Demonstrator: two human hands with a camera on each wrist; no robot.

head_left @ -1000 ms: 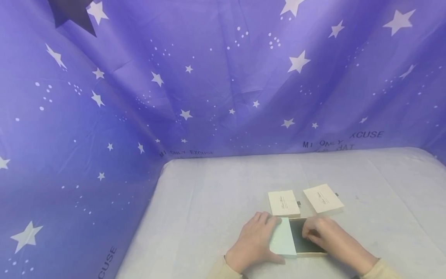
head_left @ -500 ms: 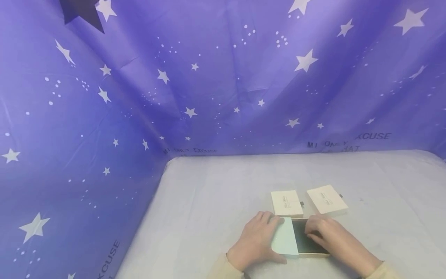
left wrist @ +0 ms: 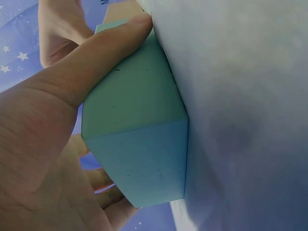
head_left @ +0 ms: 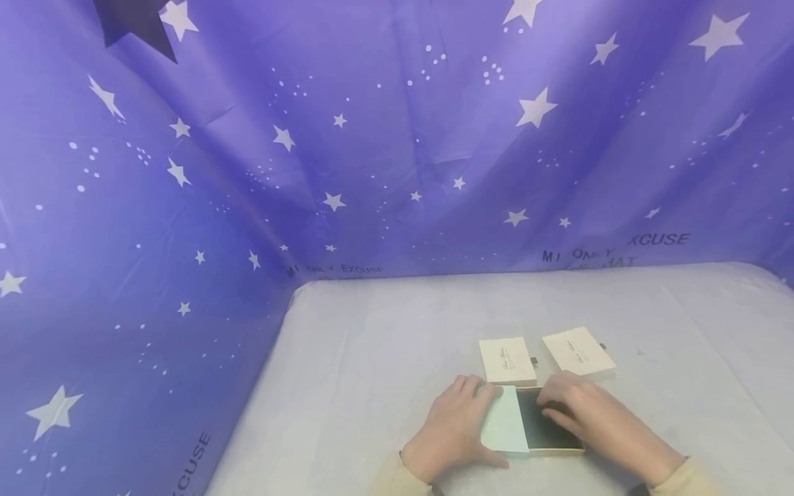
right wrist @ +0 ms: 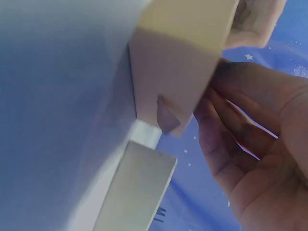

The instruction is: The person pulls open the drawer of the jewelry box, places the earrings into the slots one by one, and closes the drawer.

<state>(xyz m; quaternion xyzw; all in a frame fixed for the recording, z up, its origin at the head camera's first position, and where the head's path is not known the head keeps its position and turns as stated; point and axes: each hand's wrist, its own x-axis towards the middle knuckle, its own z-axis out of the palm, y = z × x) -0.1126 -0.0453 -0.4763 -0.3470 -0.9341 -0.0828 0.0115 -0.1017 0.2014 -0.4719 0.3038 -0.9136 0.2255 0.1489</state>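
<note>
A drawer box has a mint-green sleeve (head_left: 505, 424) and a partly pulled-out drawer (right wrist: 168, 72) with tan outer walls and a dark inside. My left hand (head_left: 448, 430) grips the sleeve's left end, thumb along the near side and fingers at the far side. In the left wrist view the thumb lies flat on the green side (left wrist: 130, 91). My right hand (head_left: 586, 413) reaches over the drawer's right end with bent fingers dipping inside. Its fingertips are hidden, so whether they pinch anything is unclear. A small tab (right wrist: 167, 118) sticks out from the drawer's end wall.
Two flat cream boxes with script lettering lie just behind the drawer box, a left one (head_left: 507, 359) and a right one (head_left: 578, 350), each with a dark tab. The table has a pale cloth (head_left: 372, 344). A purple star-printed curtain (head_left: 384, 151) hangs behind and at the left.
The right hand has shifted slightly within the drawer, its fingers a little less curled. The left hand stays on the sleeve. The head view sways a little.
</note>
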